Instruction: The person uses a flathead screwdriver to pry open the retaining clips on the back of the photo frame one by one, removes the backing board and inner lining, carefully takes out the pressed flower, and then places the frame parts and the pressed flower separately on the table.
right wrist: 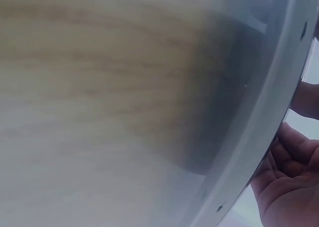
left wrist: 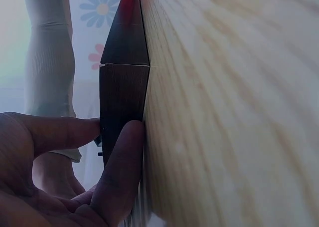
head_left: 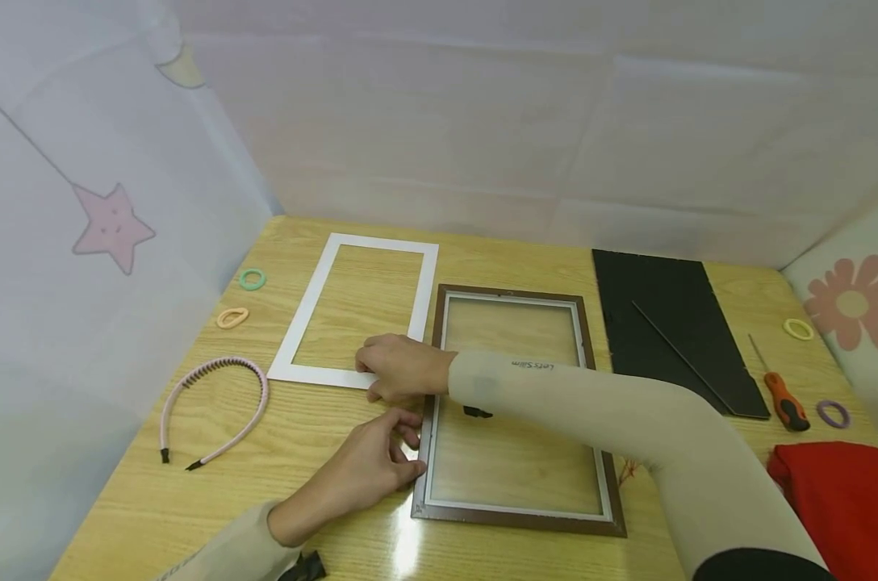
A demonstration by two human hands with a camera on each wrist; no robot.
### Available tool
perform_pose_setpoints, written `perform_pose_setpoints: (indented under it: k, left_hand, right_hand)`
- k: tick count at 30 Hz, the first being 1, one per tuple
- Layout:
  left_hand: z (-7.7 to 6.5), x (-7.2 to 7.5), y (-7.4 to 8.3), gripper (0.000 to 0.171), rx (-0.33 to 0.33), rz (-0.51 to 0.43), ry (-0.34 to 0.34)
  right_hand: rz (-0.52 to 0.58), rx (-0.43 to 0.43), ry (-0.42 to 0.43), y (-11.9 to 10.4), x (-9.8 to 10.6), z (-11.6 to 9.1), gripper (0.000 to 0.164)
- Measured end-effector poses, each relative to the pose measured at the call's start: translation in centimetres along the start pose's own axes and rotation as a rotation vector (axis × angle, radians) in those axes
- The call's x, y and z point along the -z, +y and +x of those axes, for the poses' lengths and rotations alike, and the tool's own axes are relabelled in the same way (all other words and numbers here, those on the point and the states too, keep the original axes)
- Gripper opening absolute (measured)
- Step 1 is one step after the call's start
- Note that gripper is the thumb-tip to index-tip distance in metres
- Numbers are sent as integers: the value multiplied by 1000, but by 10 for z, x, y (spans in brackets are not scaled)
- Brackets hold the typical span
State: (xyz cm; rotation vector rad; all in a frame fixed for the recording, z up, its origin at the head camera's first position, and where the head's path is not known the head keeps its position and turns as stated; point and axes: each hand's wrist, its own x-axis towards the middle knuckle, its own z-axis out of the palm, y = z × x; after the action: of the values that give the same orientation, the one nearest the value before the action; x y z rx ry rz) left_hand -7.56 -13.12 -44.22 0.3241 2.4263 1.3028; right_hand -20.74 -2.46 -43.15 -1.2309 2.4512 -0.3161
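A brown picture frame (head_left: 524, 524) with a clear pane lies on the wooden table. My left hand (head_left: 366, 460) pinches its left edge between thumb and finger; in the left wrist view the fingertips meet the frame's dark side (left wrist: 124, 90). Reaching across the pane, my right hand (head_left: 404, 367) holds the near right corner of a white rectangular mat (head_left: 315, 303), its fingers curled at the border. That mat lies flat, left of the picture frame. The right wrist view shows mostly the pane (right wrist: 99, 107) and the frame's pale inner rim (right wrist: 249, 122).
Left: a pink headband (head_left: 166, 403), a peach hair tie (head_left: 232, 318) and a green hair tie (head_left: 252, 279). Right: a black board (head_left: 650, 294) bearing a thin dark rod, an orange-handled screwdriver (head_left: 783, 397), a purple ring (head_left: 834, 414), a yellow ring (head_left: 798, 329) and red cloth (head_left: 842, 500).
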Motion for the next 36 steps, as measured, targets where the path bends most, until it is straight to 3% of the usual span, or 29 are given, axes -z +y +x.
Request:
perform_pose_setpoints:
  k: [13,21,30,36]
  left_hand:
    - [1,0,2,52,14,-7,-9]
    - [3,1,3,52,23,17,2]
    - [10,3,2,49,10,43,-19]
    - [15,4,1,53,58,-60,-50]
  right_hand:
    - [3,-18,10,1,4,-3,39]
    - [85,-36,29,3,5,-10,46]
    - [191,-80,125,9,9,-30,47]
    - [265,-88,231,18,18,-52,42]
